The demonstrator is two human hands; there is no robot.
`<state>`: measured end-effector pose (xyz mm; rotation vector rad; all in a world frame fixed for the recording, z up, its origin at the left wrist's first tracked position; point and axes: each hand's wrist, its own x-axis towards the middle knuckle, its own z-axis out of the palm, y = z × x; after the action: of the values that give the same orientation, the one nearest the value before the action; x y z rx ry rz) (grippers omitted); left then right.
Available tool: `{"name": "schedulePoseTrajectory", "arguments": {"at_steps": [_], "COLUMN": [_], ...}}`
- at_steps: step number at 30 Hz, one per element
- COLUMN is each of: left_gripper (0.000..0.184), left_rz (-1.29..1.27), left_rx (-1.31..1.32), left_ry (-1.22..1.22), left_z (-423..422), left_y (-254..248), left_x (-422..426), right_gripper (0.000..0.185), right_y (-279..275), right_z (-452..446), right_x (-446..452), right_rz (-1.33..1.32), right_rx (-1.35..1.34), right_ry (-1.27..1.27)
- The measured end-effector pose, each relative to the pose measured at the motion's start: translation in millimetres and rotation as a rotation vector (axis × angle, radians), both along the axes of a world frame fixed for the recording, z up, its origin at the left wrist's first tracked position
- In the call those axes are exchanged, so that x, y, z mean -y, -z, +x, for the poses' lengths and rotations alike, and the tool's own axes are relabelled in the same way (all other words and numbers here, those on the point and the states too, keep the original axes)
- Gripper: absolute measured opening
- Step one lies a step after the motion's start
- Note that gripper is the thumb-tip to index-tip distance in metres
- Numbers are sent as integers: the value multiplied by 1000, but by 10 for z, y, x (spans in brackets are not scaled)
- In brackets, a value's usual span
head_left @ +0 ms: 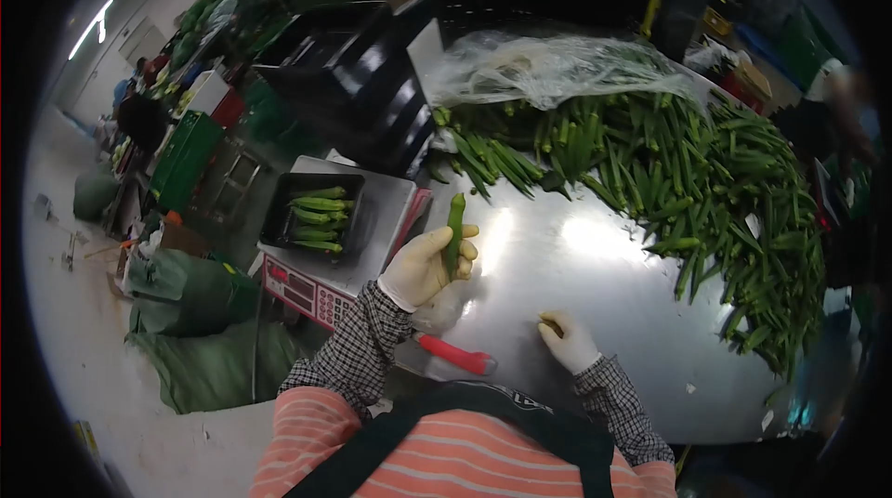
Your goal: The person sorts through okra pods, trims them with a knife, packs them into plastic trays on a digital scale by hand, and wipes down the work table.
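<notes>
Held upright in my gloved left hand (418,268) is a single green okra pod (455,230), pinched between the thumb and fingers above the metal table (520,284). My right hand (570,344), also gloved, is low over the table with its fingers curled together. Whether it holds anything small at the fingertips is not clear. To the left, a black tray (268,219) with several okra pods (319,216) sits on a weighing scale (376,210). Below my left hand lies a red-handled tool (455,355); its other end is hidden.
A large okra heap (641,163) curves along the table's back and right side, partly under clear plastic film (557,71). Stacked black trays (362,80) stand behind the scale. Green sacks (209,340) rest at left. Another person's arm (850,112) shows at far right.
</notes>
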<state>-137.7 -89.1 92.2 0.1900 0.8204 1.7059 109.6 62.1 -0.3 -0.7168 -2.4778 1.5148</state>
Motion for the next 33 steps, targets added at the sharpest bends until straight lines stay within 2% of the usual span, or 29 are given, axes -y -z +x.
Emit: {"name": "schedulePoseTrajectory", "arguments": {"at_steps": [1, 4, 6, 8, 10, 12, 14, 16, 18, 22, 23, 26, 28, 30, 31, 32, 33], "left_gripper": [33, 27, 30, 41, 48, 55, 57, 56, 58, 75, 84, 90, 73, 59, 37, 32, 27], "left_rz": [13, -290, -591, -845, -1053, -874, -625, -441, -309, -418, -464, -679, -660, -632, -511, -509, -504], "left_rx": [-216, -1176, -1962, -2129, -2164, -2128, -1851, -2055, -2078, -2202, -2285, -2455, -2511, -2588, -2482, -2285, -2087], "left_ry": [-53, -495, -633, -457, -441, -532, -543, -469, -399, -290, -295, -197, -207, -145, -206, -253, -294], "left_z": [-61, -247, -513, -816, -962, -895, -709, -623, -607, -943, -1060, -1348, -1660, -1960, -1980, -2042, -2106], "left_y": [-15, -254, -499, -484, -315, -429, -548, -505, -315, 147, 216, 209, 326, 421, 327, 242, 165], "left_x": [70, 383, 689, 989, 1166, 979, 573, 56, -532, -1614, -1845, -2361, -2615, -2754, -2790, -2813, -2847], "right_gripper": [23, 22, 22, 22, 24, 25, 26, 26, 29, 34, 37, 49, 59, 61, 61, 61, 55], "right_y": [-7, 69, 137, 105, 81, 57, -36, -154, -295, -690, -704, -892, -945, -964, -963, -953, -875], "right_z": [-9, 20, 81, 93, 98, 5, -115, -325, -548, -1015, -1133, -1477, -1721, -1969, -2091, -2205, -2300], "right_x": [-23, -111, -190, -304, -443, -667, -931, -1246, -1592, -2154, -2310, -2663, -2879, -3063, -3162, -3261, -3407], "right_rz": [34, 109, 136, 122, 121, 154, 261, 428, 569, 826, 904, 1061, 1145, 1229, 1251, 1271, 1369], "right_rx": [-13, -72, -117, -38, 49, 51, -21, -124, -171, -177, -154, -29, 82, 245, 302, 360, 277], "right_ry": [-7, -15, 34, 43, 72, 136, 181, 213, 221, 221, 233, 235, 207, 180, 183, 186, 236]}}
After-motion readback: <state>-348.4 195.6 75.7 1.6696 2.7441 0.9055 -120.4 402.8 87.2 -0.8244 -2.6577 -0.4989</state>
